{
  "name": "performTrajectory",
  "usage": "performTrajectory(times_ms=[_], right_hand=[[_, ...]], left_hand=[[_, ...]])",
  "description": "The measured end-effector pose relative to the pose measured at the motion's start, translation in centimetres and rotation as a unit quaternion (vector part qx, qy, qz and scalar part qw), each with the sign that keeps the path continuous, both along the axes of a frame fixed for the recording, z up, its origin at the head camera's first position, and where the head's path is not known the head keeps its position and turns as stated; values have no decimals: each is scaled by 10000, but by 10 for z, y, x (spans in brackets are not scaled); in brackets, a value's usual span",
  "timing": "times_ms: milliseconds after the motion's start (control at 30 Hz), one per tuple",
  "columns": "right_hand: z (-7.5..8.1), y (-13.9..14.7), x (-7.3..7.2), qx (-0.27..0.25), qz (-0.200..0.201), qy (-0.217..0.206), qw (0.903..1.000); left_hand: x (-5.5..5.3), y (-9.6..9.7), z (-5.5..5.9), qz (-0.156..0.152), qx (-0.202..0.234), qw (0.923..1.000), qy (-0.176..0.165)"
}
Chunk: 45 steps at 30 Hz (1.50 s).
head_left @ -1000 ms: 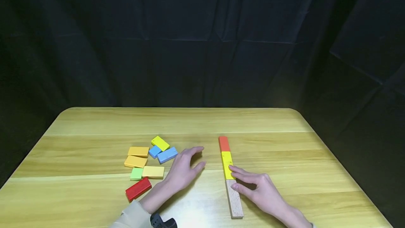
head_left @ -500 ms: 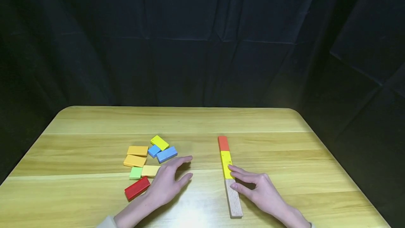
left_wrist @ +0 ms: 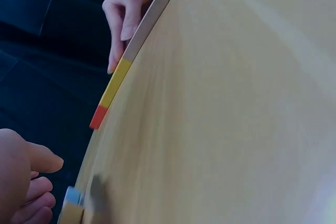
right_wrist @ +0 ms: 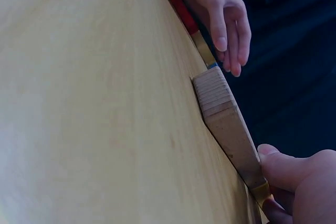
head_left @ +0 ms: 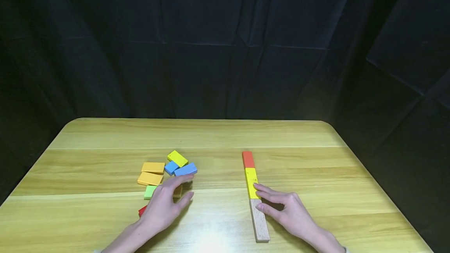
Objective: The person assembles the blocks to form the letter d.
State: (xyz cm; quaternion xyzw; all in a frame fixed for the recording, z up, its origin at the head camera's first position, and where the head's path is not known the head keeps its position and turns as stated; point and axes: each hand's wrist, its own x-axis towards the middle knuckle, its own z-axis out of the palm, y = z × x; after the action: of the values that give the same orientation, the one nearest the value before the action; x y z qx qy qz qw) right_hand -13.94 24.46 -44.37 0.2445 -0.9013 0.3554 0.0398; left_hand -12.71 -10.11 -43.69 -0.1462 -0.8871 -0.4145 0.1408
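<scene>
My left hand (head_left: 163, 205) hovers over the loose blocks at the left, fingers relaxed and thumb apart, holding nothing. Beneath it a pale yellow block (head_left: 178, 191) and a dark red block (head_left: 142, 210) are partly hidden. A long blue block (head_left: 184, 169) lies just beyond its fingertips. My right hand (head_left: 291, 212) rests fingertips on a row of blocks laid end to end: orange-red (head_left: 248, 159), yellow (head_left: 251, 180) and a longer plain wooden one (head_left: 259, 221). Its fingers touch the yellow block; the thumb touches the wooden block, also in the right wrist view.
Two orange blocks (head_left: 150, 178) lie side by side at the left, near a green block (head_left: 149, 192). A small blue block (head_left: 171, 167) and another yellow block (head_left: 177, 158) touch behind. The wooden table (head_left: 316, 175) ends before a dark curtain (head_left: 211, 50).
My left hand has moved left and slightly toward me, over the pale yellow and red blocks. The right hand and the row of blocks have stayed in place.
</scene>
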Motion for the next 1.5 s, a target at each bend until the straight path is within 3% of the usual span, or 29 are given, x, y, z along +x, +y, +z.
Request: performTrajectory(times_ms=[100, 200, 400, 533, 833, 1100, 1500], right_hand=[[0, 0, 0, -20, 5, -15, 10000], [0, 0, 0, -10, 15, -8, 10000], [0, 0, 0, -36, 11, -53, 10000], [0, 0, 0, 0, -7, -39, 10000], [1, -1, 0, -10, -15, -136, 9999], [0, 0, 0, 10, -5, 70, 10000], [0, 0, -1, 49, -16, 14, 10000]], left_hand=[[-3, -10, 1, 190, -100, 9997, 154], [-5, -20, 1, 294, -166, 9994, 71], [-4, -39, 1, 125, -169, 9990, -384], [-3, -45, 1, 82, -178, 9990, -410], [-2, -47, 0, 75, -200, 9988, -446], [-1, -42, 0, -85, -130, 9994, -304], [-3, -38, 1, -75, -71, 9988, -475]])
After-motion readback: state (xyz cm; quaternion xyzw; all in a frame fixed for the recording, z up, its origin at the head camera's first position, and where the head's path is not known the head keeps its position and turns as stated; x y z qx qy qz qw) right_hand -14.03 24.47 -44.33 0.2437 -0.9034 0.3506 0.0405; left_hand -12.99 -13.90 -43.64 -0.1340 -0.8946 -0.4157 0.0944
